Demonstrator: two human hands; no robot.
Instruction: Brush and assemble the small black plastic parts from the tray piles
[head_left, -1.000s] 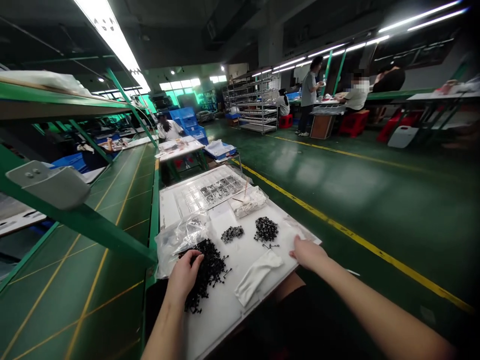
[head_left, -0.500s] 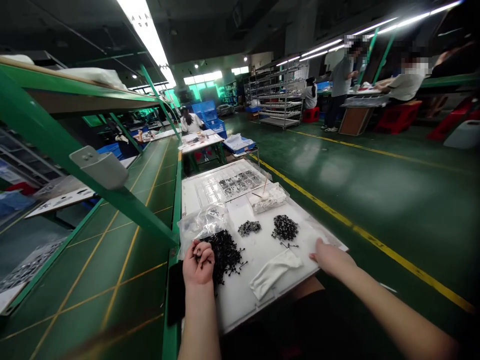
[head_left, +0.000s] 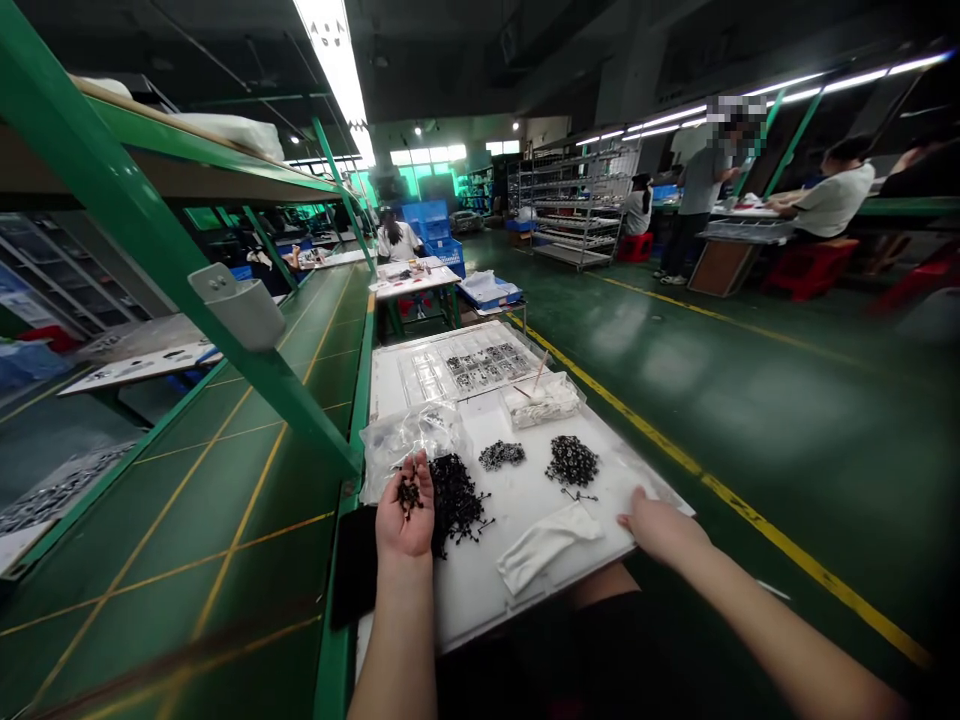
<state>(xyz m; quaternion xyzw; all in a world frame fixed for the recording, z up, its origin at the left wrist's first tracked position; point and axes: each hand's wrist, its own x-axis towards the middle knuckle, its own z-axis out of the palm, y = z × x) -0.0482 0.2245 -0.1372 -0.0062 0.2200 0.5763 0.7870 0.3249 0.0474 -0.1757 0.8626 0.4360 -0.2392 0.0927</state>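
Note:
My left hand [head_left: 406,510] is palm up with its fingers loosely cupped. Small black stemmed parts [head_left: 409,492] lie in the palm. Beside that hand, a pile of the same black parts [head_left: 457,500] spreads on the white board [head_left: 517,520], in front of a clear plastic bag [head_left: 412,435]. My right hand [head_left: 660,525] grips the board at its near right edge; some of its fingers are hidden. A white cloth [head_left: 550,545] lies between my hands. Farther in are a small grey-and-black heap [head_left: 502,455] and a round black heap [head_left: 572,460].
Behind the heaps stand a clear box of white material [head_left: 541,400] with thin sticks and a compartment tray [head_left: 487,366] of small parts. A green conveyor [head_left: 247,500] and slanted green post [head_left: 172,270] flank my left. Several people work farther back, near a wire rack [head_left: 577,200].
My left hand has uncurled from a loose fist, showing the black parts in its palm. My right hand stays at the board's edge. The view has shifted slightly.

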